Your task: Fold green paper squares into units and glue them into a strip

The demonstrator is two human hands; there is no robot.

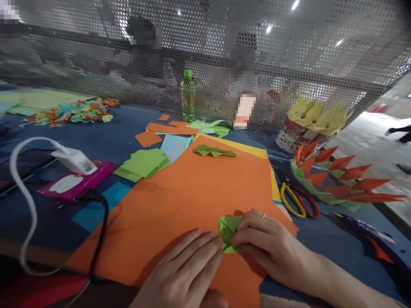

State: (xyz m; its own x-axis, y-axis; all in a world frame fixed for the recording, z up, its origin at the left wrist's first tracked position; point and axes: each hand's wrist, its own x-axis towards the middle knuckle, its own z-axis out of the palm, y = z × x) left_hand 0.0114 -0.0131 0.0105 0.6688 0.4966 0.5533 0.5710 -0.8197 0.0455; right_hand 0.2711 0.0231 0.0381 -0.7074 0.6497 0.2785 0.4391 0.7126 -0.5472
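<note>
A small folded green paper (227, 223) lies on a large orange sheet (199, 192) in front of me. My left hand (189, 265) rests flat on the orange sheet with its fingers stretched out, the tips touching the green paper's left edge. From the right, my right hand (269, 239), with a ring on one finger, has its bent fingers pressed together on the green paper's right side. Those fingers hide part of the paper. A finished-looking green folded strip (214, 151) sits near the far end of the orange sheet.
Scissors (298, 201), a glue gun (369, 239) and an orange-pointed paper ring (340, 179) lie at right. Behind stands a yellow-pointed ring (317, 117) on a can. A pink power strip (77, 179) with cables is at left. Green squares (143, 164) and a bottle (188, 98) lie beyond.
</note>
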